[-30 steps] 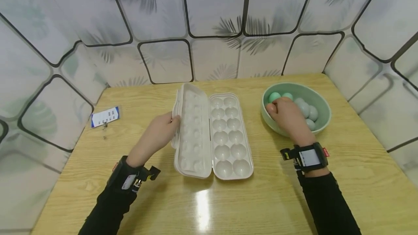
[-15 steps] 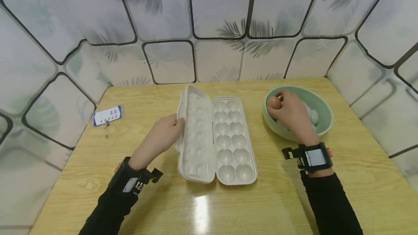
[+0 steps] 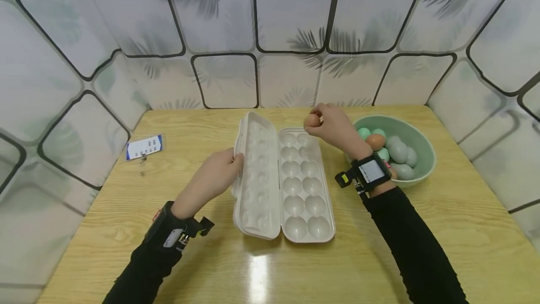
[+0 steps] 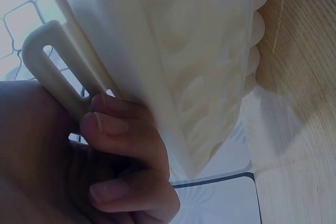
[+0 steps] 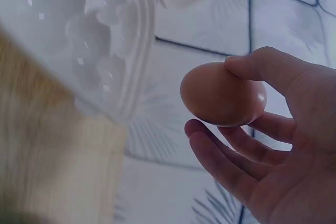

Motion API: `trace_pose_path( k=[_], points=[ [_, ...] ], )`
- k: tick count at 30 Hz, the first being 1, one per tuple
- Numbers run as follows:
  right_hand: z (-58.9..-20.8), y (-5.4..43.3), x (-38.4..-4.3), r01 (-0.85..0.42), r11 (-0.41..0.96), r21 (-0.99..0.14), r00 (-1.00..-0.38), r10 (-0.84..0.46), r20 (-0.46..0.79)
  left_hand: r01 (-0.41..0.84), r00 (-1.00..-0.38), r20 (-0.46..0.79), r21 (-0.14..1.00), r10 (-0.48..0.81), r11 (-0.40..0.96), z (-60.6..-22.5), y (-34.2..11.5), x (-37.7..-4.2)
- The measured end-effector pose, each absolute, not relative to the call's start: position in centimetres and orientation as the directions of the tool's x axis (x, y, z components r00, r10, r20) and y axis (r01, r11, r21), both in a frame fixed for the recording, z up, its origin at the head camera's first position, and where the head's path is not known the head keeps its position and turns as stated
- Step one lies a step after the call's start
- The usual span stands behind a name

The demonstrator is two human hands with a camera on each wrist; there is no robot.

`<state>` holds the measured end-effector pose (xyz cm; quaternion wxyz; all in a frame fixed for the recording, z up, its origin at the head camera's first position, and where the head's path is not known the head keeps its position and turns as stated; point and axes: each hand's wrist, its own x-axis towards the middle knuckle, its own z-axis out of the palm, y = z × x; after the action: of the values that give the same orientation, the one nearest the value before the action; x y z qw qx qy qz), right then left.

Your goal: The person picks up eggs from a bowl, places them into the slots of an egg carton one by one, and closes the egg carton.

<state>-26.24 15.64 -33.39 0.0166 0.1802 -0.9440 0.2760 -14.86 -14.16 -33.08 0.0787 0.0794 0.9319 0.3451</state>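
Note:
My right hand (image 3: pixel 337 129) pinches a brown egg (image 5: pixel 223 95) between thumb and fingers, above the far right corner of a white egg carton (image 3: pixel 308 201). The cups facing up in the carton hold no eggs. Its lid (image 3: pixel 257 177) leans open to the left, and my left hand (image 3: pixel 213 175) grips that lid by its outer edge. In the left wrist view, the fingers (image 4: pixel 126 135) curl round the lid's rim beside a slotted handle tab (image 4: pixel 55 66).
A green bowl (image 3: pixel 428 165) at the right holds green, brown and pale grey eggs; my right forearm overlaps its near left side. A white and blue card (image 3: pixel 144 148) with a metal clip lies at the left. Patterned fabric walls (image 3: pixel 291 79) enclose the wooden table (image 3: pixel 202 266).
My right hand has lifted the brown egg out of the bowl and carried it left to the carton's far end. The left hand still holds the lid; the view has shifted slightly.

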Motion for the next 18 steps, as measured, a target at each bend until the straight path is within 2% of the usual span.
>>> trace_pose_path(
  k=[7, 13, 18],
  points=[
    [-36.0, 12.0, -28.5, -0.39, 0.773, -0.5, -0.906, -0.421, 0.055, 0.082, -0.975, -0.104, 0.654, 0.196, 0.752, -33.0, -13.9, -14.9],
    [-37.7, 10.9, -28.6, -0.378, 0.795, -0.475, -0.896, -0.443, -0.028, 0.074, -0.976, -0.11, 0.649, 0.19, 0.757, -32.9, -13.8, -14.9],
    [-38.2, 10.4, -28.7, -0.391, 0.806, -0.445, -0.891, -0.453, -0.037, 0.068, -0.977, -0.109, 0.653, 0.182, 0.754, -33.0, -13.9, -14.8]
  ],
)
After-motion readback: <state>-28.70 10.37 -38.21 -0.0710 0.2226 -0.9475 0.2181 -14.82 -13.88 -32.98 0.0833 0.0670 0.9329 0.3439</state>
